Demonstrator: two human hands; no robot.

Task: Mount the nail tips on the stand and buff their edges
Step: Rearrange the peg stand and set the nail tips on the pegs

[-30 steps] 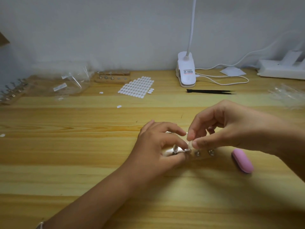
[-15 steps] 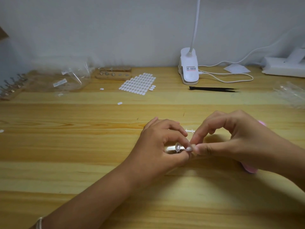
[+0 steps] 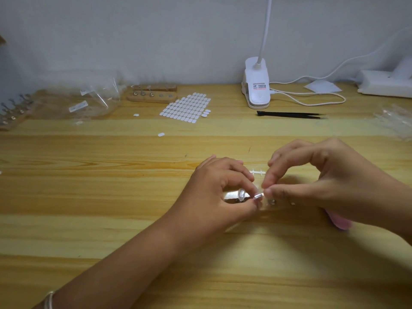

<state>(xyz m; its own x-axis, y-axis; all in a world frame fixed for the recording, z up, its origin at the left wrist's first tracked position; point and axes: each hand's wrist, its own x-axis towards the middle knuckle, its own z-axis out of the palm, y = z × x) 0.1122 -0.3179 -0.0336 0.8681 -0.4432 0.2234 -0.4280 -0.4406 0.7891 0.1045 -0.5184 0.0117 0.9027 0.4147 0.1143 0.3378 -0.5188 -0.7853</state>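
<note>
A stand holder (image 3: pixel 258 196) is pinched by the left hand (image 3: pixel 214 192), a nail tip (image 3: pixel 263 193) by the right hand (image 3: pixel 323 184). The pink buffer (image 3: pixel 342 223) is half hidden beneath that wrist.

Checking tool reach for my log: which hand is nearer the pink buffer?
Right. The right hand partly covers the pink buffer; the left hand is well to its left.

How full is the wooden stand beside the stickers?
Partly full: the wooden stand holds three metal holders at left; two right spots are bare.
</note>
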